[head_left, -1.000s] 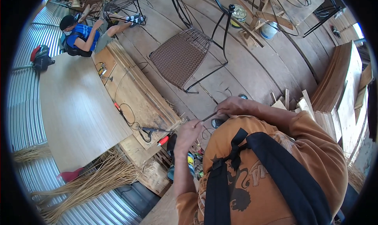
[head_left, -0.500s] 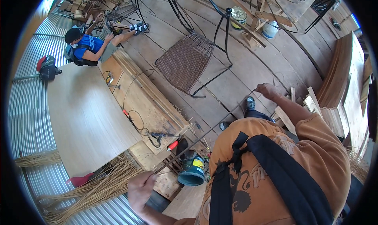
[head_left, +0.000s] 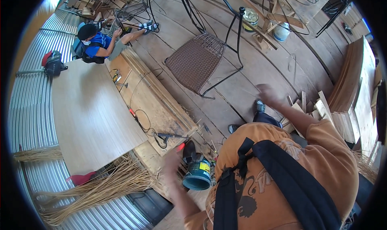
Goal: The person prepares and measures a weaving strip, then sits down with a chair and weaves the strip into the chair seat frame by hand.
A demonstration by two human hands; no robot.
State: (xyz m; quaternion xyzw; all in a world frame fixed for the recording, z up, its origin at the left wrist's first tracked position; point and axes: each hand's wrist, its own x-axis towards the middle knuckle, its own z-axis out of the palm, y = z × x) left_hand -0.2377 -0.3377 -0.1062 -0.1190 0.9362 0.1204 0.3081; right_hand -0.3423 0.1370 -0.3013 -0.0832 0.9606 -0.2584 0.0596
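My left hand [head_left: 173,163], smeared by motion, is over the front end of the wooden workbench [head_left: 141,97], just left of a dark green bucket [head_left: 196,177] with a yellow label. Beside its fingertips shows a red-handled item [head_left: 180,147]. My right hand [head_left: 267,94], also blurred, is above the plank floor near my shoe [head_left: 260,106]. What either hand holds, if anything, cannot be made out. Ahead of my hands stands a chair [head_left: 195,63] with a brown woven seat and a black metal frame.
Pliers-like black tool [head_left: 163,139] and a cord with a red part [head_left: 132,112] lie on the bench. Left are a pale wood panel [head_left: 96,121] and rattan bundles [head_left: 100,185]. A co-worker in blue [head_left: 98,44] sits at the far left. Curved boards [head_left: 350,85] stand right.
A long thin rod stretched between both hands half a second ago; it no longer shows between them. My left hand has moved forward and right, my right hand slightly left.
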